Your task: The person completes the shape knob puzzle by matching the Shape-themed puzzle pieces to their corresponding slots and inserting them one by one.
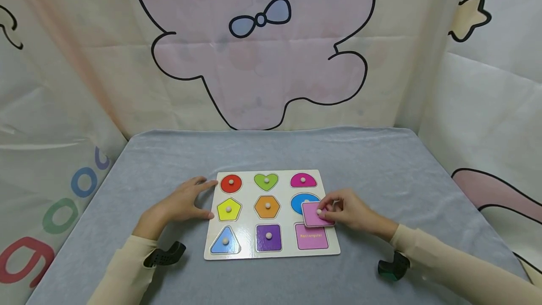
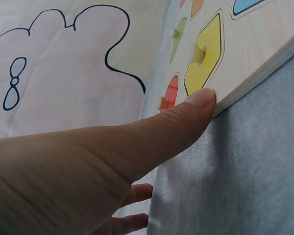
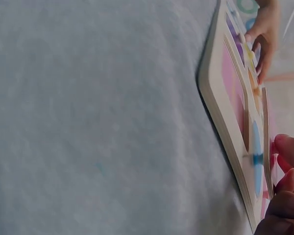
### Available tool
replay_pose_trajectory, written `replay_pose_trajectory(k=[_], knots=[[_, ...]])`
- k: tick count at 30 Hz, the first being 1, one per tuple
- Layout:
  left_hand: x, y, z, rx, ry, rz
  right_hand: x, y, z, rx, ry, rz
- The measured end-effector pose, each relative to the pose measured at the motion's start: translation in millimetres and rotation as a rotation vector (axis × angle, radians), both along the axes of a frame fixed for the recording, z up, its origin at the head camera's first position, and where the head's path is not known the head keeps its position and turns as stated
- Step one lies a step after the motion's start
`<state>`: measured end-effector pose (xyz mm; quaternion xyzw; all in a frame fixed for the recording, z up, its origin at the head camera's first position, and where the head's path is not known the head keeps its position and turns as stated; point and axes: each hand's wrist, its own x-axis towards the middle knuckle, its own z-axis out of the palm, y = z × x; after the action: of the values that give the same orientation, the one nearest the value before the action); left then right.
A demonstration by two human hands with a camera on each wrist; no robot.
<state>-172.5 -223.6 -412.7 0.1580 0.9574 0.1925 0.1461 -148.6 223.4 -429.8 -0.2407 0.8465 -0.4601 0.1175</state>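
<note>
A white wooden shape puzzle board (image 1: 245, 244) lies flat on the cloth. My left hand (image 1: 182, 204) rests at its left edge, thumb and fingers spread; in the left wrist view the thumb (image 2: 171, 122) presses the rim beside the yellow pentagon (image 2: 206, 49). My right hand (image 1: 345, 211) pinches the small knob of a pink rectangle piece (image 1: 312, 215). The piece hangs over the board, overlapping the blue oval (image 1: 299, 200) in the head view. Below it lies the bare pink rectangular recess (image 1: 312, 237) with lettering. In the right wrist view the piece (image 3: 266, 142) stands apart from the board.
Other knobbed pieces sit in the board: red circle (image 1: 231, 189), green heart (image 1: 266, 186), magenta half circle (image 1: 303, 183), orange hexagon (image 1: 267, 213), blue triangle (image 1: 226, 248), purple square (image 1: 268, 246). Grey-blue cloth (image 1: 271, 149) covers the table, with printed curtains (image 1: 262, 69) behind.
</note>
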Motion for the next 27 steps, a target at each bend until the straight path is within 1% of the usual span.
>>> replay_pose_trajectory(k=[6, 11, 22, 27], knots=[[0.0, -0.2, -0.2, 0.019, -0.002, 0.0, 9.1, -5, -6.1, -0.008, -0.013, 0.008], [0.6, -1.0, 0.7, 0.023, -0.006, 0.001, 16.3, -11, -6.4, -0.023, -0.026, 0.018], [-1.3, -1.0, 0.8, 0.016, -0.015, 0.002, 22.9, -14, -6.9, -0.036, -0.038, 0.032], [-0.3, -0.4, 1.6, 0.018, -0.014, 0.003, 26.9, -17, -4.9, -0.027, -0.055, 0.022]])
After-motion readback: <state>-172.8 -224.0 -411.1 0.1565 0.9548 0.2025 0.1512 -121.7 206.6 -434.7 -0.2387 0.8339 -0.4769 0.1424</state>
